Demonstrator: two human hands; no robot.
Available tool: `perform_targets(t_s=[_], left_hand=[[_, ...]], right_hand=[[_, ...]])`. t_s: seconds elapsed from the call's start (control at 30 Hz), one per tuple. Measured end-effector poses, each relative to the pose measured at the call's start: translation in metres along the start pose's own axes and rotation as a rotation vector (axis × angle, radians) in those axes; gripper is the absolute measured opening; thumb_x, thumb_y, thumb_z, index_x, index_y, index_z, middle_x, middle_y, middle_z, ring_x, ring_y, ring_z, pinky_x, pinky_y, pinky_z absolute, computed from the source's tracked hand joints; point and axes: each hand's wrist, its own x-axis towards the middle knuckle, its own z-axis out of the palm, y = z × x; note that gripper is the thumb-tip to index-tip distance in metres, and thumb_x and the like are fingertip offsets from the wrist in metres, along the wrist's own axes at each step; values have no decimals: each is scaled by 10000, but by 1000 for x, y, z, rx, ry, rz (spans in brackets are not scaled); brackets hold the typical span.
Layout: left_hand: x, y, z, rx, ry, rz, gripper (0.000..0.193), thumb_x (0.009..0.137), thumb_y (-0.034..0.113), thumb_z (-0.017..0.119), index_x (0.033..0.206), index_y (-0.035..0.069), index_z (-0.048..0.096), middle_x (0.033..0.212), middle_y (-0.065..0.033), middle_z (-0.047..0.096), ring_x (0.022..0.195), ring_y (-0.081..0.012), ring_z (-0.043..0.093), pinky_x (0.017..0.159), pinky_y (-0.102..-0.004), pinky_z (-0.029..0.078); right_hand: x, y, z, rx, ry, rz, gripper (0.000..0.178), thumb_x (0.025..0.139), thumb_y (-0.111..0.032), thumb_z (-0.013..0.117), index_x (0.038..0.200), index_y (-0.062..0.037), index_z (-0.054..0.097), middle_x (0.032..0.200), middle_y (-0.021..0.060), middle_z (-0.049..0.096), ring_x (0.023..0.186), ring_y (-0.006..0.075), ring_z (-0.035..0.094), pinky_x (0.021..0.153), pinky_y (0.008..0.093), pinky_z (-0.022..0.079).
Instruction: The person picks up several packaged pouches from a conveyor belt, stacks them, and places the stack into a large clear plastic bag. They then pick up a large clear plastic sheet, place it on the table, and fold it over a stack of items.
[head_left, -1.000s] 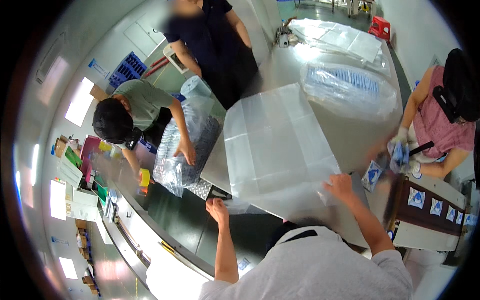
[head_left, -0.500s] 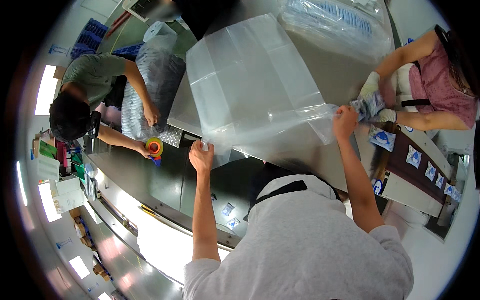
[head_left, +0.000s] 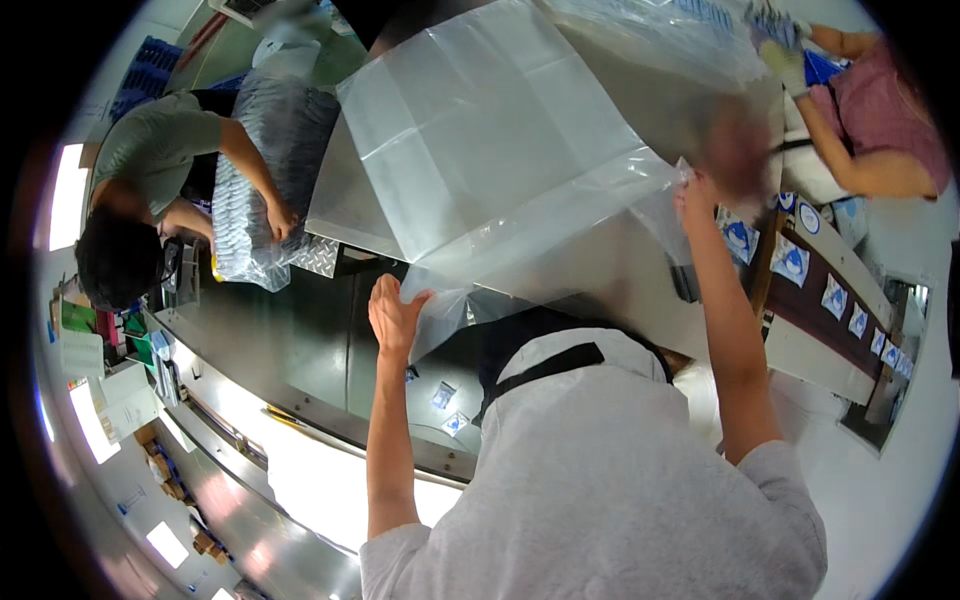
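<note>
A large clear plastic bag (head_left: 500,130) lies spread over the metal table, its near edge lifted and crumpled toward me. At the right corner of that edge, my right hand (head_left: 697,203) pinches the film between closed fingers. My left hand (head_left: 396,318) is beside the left corner with thumb and fingers apart; the film reaches its thumb, but no grip on it shows. Both arms stretch forward from my body.
A filled clear bag (head_left: 640,40) lies at the table's far side. At right, small white-and-blue packets (head_left: 790,260) ride a dark conveyor (head_left: 812,285); a gloved person (head_left: 870,130) stands there. At left, another person (head_left: 160,150) handles a long filled bag (head_left: 262,150).
My left hand has opened at the bag's corner; my right hand still holds its corner. The gloved person's hands moved to the far side. The left person's tape dispenser has gone mostly out of sight.
</note>
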Motion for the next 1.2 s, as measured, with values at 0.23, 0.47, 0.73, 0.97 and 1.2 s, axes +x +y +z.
perform_targets(t_s=[0.23,0.47,0.73,0.97,1.2], left_hand=[[8,-53,0,146,184,65,217,756,73,642,702,35,435,695,-118,488,714,-337,502,636,-437,381],[13,-86,4,139,296,121,171,751,-16,590,830,30,445,839,-136,496,751,-351,505,635,-430,413],[2,-146,43,-824,-167,-792,291,815,106,575,1095,28,571,1004,-135,623,901,-253,621,705,-383,518],[10,-115,64,-1776,180,-974,143,839,102,524,900,-4,598,751,-53,557,683,-217,585,625,-344,510],[27,-55,26,-1050,60,-593,255,765,257,647,842,61,503,684,-76,587,602,-245,600,545,-372,495]], right_hand=[[-21,-44,13,-1178,-365,-1016,154,786,-162,618,835,-59,514,717,145,621,628,326,625,502,421,458],[-20,-47,10,-1380,-195,-1033,180,796,-201,633,876,-68,541,790,157,617,737,340,606,568,421,461],[-13,-14,30,-459,-158,-152,320,857,-224,601,1114,-53,519,972,101,617,890,188,574,720,293,456],[-30,-30,22,-1020,-658,-582,470,798,-261,681,1143,15,523,980,112,624,811,187,596,719,299,475],[8,-38,-3,-1487,-465,-947,282,845,-255,600,921,16,611,861,223,636,761,346,623,661,412,470]])
